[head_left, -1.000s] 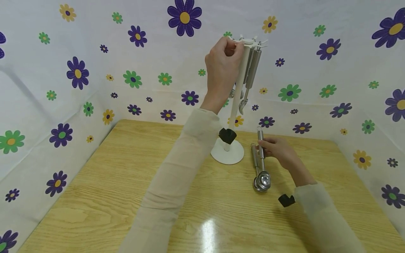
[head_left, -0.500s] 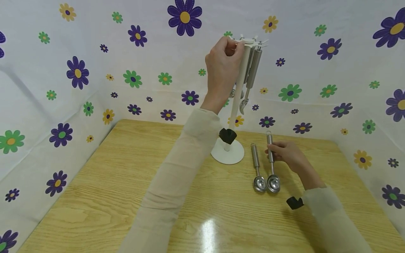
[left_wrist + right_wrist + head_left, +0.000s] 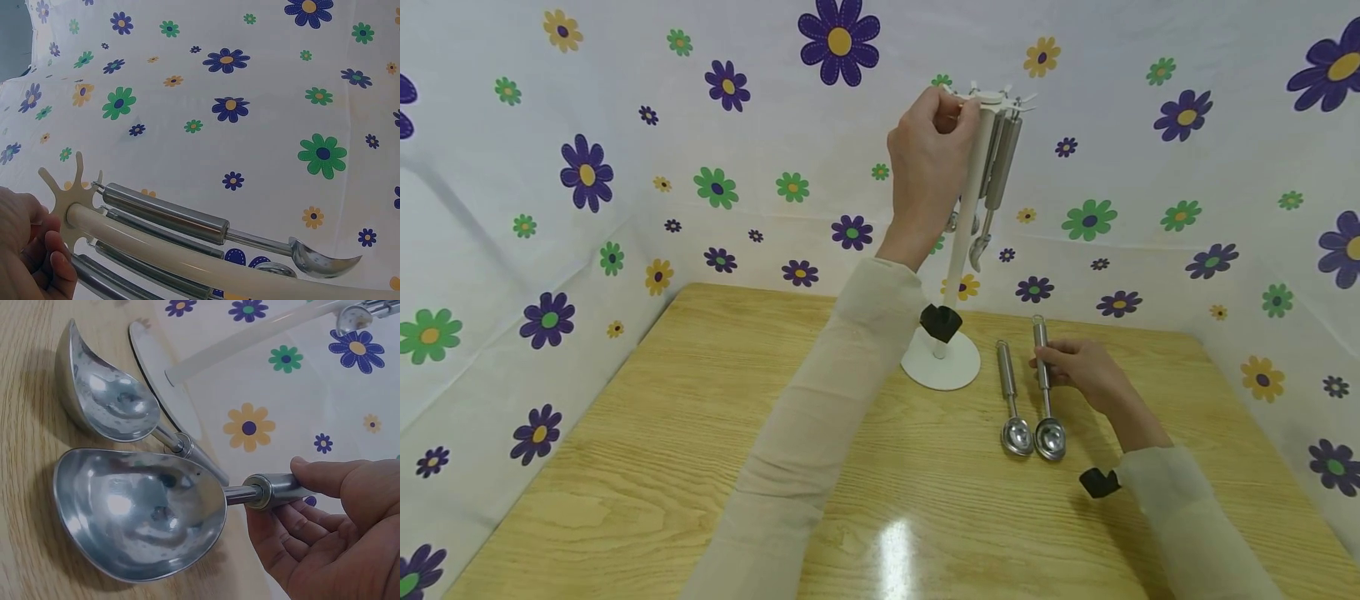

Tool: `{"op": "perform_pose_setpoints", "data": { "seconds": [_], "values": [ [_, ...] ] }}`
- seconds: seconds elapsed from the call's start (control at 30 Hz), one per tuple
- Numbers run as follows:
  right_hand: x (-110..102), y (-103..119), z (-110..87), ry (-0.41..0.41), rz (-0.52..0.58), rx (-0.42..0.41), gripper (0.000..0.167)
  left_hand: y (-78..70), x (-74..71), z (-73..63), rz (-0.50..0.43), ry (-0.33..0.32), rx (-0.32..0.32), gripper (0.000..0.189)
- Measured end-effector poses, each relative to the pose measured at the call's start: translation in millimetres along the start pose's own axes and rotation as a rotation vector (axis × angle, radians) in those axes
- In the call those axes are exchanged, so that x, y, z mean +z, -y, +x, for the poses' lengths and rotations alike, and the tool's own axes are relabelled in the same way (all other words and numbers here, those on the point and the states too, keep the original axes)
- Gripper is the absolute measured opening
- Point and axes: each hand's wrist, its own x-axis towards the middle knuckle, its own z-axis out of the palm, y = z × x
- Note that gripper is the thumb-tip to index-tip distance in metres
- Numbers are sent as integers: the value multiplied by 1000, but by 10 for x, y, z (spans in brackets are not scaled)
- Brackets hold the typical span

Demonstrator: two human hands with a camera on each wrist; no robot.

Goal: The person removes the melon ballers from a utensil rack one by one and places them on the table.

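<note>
My left hand (image 3: 928,154) pinches a prong of the hook ring at the top of a white utensil stand (image 3: 967,217). Several steel-handled utensils hang from the ring; in the left wrist view one ends in a pointed scoop (image 3: 322,259). On the right of the table, my right hand (image 3: 1086,371) holds an ice cream scoop (image 3: 144,512) by its handle, thumb on top and fingers beneath. Its bowl faces up, low over the wood. A second, smaller ice cream scoop (image 3: 115,403) lies just left of it, its bowl close beside the first.
The stand's round white base (image 3: 925,367) sits near the back of the wooden table (image 3: 700,442). A white flowered cloth (image 3: 760,150) hangs behind and at both sides. Black camera mounts (image 3: 1099,482) are at the wrists.
My right hand has moved right with its scoop, from overlapping the other scoop to lying beside it, then slightly down. The left hand still holds the stand's top.
</note>
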Motion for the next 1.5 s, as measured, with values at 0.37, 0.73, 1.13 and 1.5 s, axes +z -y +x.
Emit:
{"op": "perform_pose_setpoints", "data": {
  "seconds": [0.37, 0.73, 1.13, 1.5],
  "values": [
    [32, -54, 75, -37, -16, 69, 59, 4, 12, 9, -5, 0, 11, 15],
    [82, -150, 176, -88, -196, 115, 56, -16, 25, 11, -12, 9, -3, 16],
    [185, -159, 125, -131, -316, 60, 46, -17, 23, -2, -10, 9, -9, 16],
    [252, -176, 110, -157, -329, 14, 42, -4, 6, -4, -10, -1, -13, 15]
  ]
}}
